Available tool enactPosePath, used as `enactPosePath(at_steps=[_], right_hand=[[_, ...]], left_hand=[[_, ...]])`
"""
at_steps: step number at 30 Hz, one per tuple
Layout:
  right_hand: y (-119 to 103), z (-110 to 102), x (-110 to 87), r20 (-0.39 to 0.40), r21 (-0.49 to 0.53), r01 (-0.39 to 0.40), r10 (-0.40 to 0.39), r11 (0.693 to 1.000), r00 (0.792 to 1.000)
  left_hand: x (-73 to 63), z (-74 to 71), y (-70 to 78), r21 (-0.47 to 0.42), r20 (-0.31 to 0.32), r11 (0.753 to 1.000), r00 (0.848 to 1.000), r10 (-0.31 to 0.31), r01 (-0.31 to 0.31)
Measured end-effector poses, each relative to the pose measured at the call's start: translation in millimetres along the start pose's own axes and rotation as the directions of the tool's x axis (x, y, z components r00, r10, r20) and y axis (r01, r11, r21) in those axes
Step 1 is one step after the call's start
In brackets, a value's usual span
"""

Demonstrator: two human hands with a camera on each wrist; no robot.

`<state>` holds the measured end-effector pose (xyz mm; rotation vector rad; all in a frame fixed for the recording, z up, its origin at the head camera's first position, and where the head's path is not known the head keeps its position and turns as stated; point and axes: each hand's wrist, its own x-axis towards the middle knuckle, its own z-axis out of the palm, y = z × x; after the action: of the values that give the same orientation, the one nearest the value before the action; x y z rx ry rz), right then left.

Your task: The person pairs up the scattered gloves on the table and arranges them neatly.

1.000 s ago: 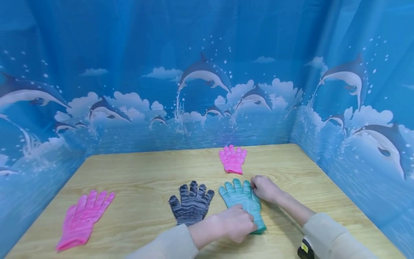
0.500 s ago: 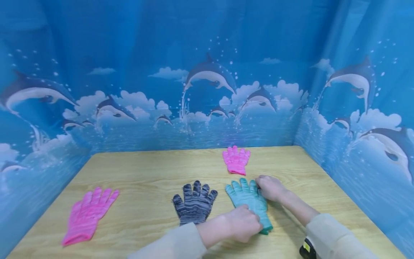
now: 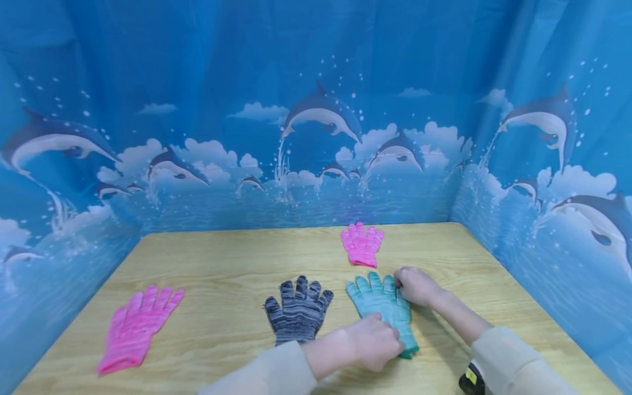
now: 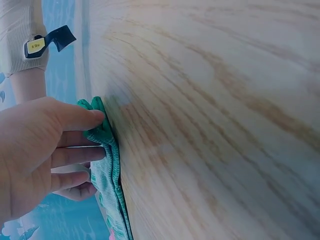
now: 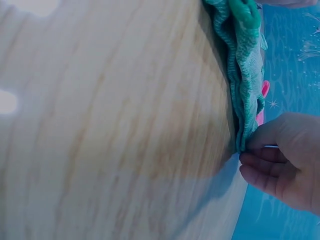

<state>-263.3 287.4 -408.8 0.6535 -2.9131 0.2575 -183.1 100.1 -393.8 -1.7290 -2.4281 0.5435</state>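
Observation:
A green knitted glove [image 3: 387, 307] lies on the wooden table, its fingers pointing to the far side. At its cuff, my left hand [image 3: 372, 341] pinches the darker green edge, with the thumb against the cuff and the fingers on the glove's upper face in the left wrist view. My right hand [image 3: 416, 286] pinches the glove's outermost right fingertip; the right wrist view shows thumb and forefinger meeting at that end. Left of it lies a grey-black striped glove [image 3: 298, 310], its cuff partly hidden behind my left forearm.
One pink glove [image 3: 139, 329] lies at the table's left side. Another pink glove [image 3: 362, 244] lies near the far edge, beyond the green one. A blue dolphin-print curtain [image 3: 222, 137] surrounds the table [image 3: 217, 263] at the back and sides.
The head view has turned slightly, so the scene sits further right. Both hands keep their hold, and the green glove has shifted a little right, away from the grey-black one.

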Motion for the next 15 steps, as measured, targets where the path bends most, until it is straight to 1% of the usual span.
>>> enactPosePath(at_steps=[10, 12, 15], right_hand=[[-1.8, -6.0, -0.4, 0.03, -0.036, 0.051, -0.05, 0.998, 0.998], [-2.7, -6.5, -0.4, 0.039, -0.049, 0.052, -0.05, 0.997, 0.998], [-3.6, -6.7, -0.5, 0.058, -0.068, 0.023, -0.019, 0.997, 0.998]], left_hand=[[-1.0, -0.3, 2.4, -0.01, 0.014, 1.0, 1.0, -0.013, 0.013], [-1.5, -0.7, 3.0, -0.007, 0.016, 1.0, 1.0, -0.014, 0.014], [-3.0, -0.6, 3.0, -0.019, 0.015, 1.0, 1.0, -0.019, 0.019]])
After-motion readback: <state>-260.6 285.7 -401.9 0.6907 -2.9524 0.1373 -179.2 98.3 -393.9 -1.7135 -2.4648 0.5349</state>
